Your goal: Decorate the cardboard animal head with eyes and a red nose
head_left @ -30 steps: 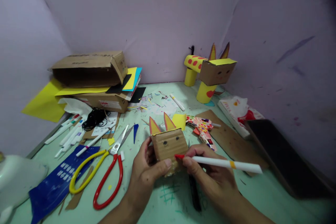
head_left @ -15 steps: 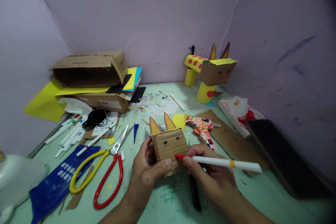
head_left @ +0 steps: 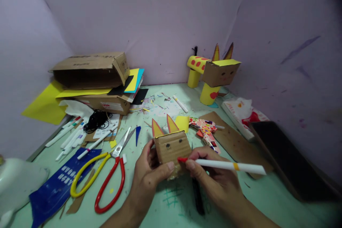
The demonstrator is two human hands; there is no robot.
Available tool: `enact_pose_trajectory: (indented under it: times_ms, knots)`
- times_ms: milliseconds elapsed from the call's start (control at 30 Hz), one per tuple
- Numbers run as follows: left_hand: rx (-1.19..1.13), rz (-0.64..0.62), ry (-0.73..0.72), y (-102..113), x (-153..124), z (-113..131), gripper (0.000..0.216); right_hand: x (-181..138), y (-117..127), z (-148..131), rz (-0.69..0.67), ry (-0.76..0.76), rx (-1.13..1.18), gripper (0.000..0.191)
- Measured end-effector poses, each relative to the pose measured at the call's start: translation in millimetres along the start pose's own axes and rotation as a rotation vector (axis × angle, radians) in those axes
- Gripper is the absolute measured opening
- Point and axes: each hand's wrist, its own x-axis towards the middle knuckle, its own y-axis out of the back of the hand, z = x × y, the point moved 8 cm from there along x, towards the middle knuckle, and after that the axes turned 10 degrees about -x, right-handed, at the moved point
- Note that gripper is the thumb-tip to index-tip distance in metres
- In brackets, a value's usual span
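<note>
My left hand (head_left: 152,174) is closed around the lower left side of a small cardboard animal head (head_left: 172,149), its thumb across the front. The head has two dark dot eyes and two yellow pointed ears edged in red. In my right hand (head_left: 211,174) is a white marker (head_left: 229,165) with an orange band and a red tip end. That tip meets the cardboard's front below the eyes. A black pen (head_left: 198,196) lies on the table under my right hand. Whether a mark shows at the tip, I cannot make out.
Open scissors (head_left: 117,153) with red and yellow handles lie left of my hands. A floral glue gun (head_left: 204,130) rests behind on the right, near a dark phone-like slab (head_left: 288,160). A spotted yellow animal model (head_left: 210,94) stands at the back; cardboard boxes (head_left: 91,71) sit back left.
Almost nothing differs. Both hands, the cardboard head and the marker keep their places; the whole view has shifted very slightly.
</note>
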Motion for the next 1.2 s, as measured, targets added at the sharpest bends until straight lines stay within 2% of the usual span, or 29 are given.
enact_pose_trajectory:
  times_ms: [267,433,567,1200]
  knots:
    - [0.018,0.022,-0.004,2,-1,1,0.082,4,0,-2,0.016,0.018,0.000,0.016]
    - [0.006,0.023,-0.004,2,0,1,0.077,1,-2,6,-0.017,-0.068,0.001,0.018]
    - [-0.008,0.022,0.018,1,0,0,0.085,-3,-3,10,-0.039,-0.113,0.057,0.020]
    - [0.027,0.057,-0.007,3,-1,1,0.082,-2,-3,9,-0.023,-0.108,0.058,0.020]
